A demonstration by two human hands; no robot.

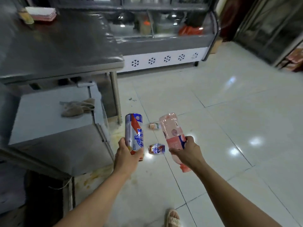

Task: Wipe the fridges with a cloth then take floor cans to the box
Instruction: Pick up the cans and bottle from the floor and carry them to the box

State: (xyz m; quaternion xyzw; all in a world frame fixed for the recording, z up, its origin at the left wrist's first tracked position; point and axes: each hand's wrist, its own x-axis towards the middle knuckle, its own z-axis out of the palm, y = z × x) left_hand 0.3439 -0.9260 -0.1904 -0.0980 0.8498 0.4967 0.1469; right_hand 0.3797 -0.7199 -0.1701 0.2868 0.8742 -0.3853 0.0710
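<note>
My left hand [127, 153] grips a tall silver, blue and red can [134, 130], held upside down above the floor. My right hand [188, 151] holds a pink plastic bottle [170, 128], tilted with its base pointing up and away. Between the two hands, a crushed can [156, 149] lies on the white tiles. A small flattened wrapper or can [154, 125] lies farther off on the floor. A beige cloth [77, 107] rests crumpled on the low steel shelf [49, 125] at the left. The box is not in view.
A steel table [57, 51] stands at the left, its leg [116, 95] near the cans. A display fridge [164, 46] with snowflake marks stands behind, and a glass-door cabinet [270, 30] is at the far right. Yellowish stains mark the floor by the shelf. A sandalled foot [172, 217] shows below.
</note>
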